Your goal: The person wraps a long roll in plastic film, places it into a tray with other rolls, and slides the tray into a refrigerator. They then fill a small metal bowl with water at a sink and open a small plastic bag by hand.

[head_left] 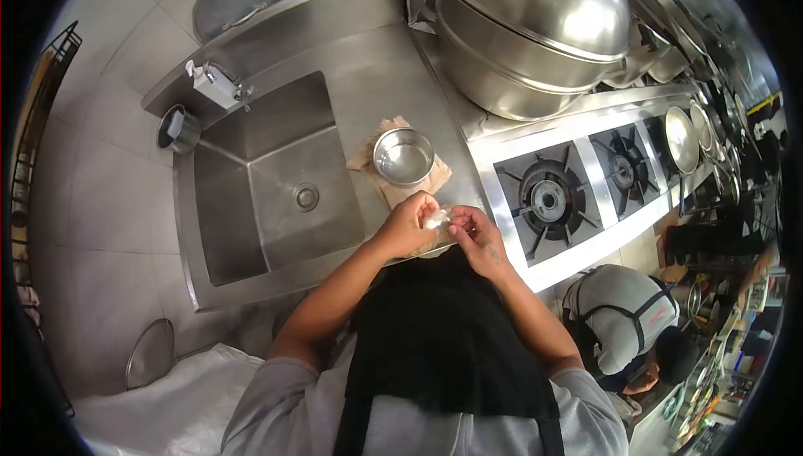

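Note:
Both hands meet over the counter's front edge, just below a round metal bowl [404, 156]. My left hand [410, 223] has its fingers pinched on a small whitish, shiny piece [436, 219], too small to name. On the other side of that piece, my right hand [477, 237] holds it with bent fingers. The bowl rests on a crumpled brown cloth or paper [439, 176], and what is inside it looks clear or shiny. Beneath the hands lies some more brownish material, partly hidden by them.
A steel sink [288, 234] lies to the left, with a white dispenser [215, 85] and a metal cup [179, 130] behind it. Gas burners [549, 199] and a large domed steamer pot [527, 46] stand to the right. A co-worker [623, 314] bends over at the lower right.

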The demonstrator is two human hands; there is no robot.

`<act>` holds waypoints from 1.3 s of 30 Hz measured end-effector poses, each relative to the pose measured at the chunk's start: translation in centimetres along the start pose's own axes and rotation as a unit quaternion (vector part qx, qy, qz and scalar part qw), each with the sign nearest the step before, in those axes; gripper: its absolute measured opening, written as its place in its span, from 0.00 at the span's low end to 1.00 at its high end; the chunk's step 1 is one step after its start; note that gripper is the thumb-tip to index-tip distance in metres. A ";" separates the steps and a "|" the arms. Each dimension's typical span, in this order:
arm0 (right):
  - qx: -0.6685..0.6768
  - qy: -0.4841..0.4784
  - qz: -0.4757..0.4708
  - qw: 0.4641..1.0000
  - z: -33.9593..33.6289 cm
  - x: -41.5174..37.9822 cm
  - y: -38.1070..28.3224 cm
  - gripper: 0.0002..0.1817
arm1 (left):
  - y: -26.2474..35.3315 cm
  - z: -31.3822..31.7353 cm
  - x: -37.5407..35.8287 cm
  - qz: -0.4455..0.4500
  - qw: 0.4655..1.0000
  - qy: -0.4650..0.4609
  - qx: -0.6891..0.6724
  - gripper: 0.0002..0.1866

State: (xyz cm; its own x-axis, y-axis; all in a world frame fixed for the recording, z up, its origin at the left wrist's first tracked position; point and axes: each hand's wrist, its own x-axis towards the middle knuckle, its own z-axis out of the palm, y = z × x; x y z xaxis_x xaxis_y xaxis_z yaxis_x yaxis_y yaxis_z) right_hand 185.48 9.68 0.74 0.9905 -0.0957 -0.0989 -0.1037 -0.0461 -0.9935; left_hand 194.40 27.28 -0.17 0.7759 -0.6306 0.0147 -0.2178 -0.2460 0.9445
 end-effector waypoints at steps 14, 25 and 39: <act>0.122 -0.018 0.152 0.981 0.4 3.2 1.4 0.09 | -0.6 1.4 -2.3 0.049 0.988 0.144 0.002 0.14; 0.062 -0.030 0.067 0.995 0.5 4.9 0.8 0.18 | -2.7 3.2 -0.9 -0.039 0.970 0.222 -0.094 0.18; -0.274 -0.012 -0.198 0.941 0.5 1.4 0.0 0.11 | -2.4 1.5 -1.8 -0.081 0.978 0.081 -0.173 0.14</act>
State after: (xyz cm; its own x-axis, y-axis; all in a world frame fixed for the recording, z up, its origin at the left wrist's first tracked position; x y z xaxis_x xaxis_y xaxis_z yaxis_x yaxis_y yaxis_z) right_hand 186.96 10.07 0.58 0.9626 0.0582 0.2646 0.2482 -0.5809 -0.7752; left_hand 192.67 27.89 -2.97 0.8736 -0.4719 -0.1191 0.1074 -0.0516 0.9929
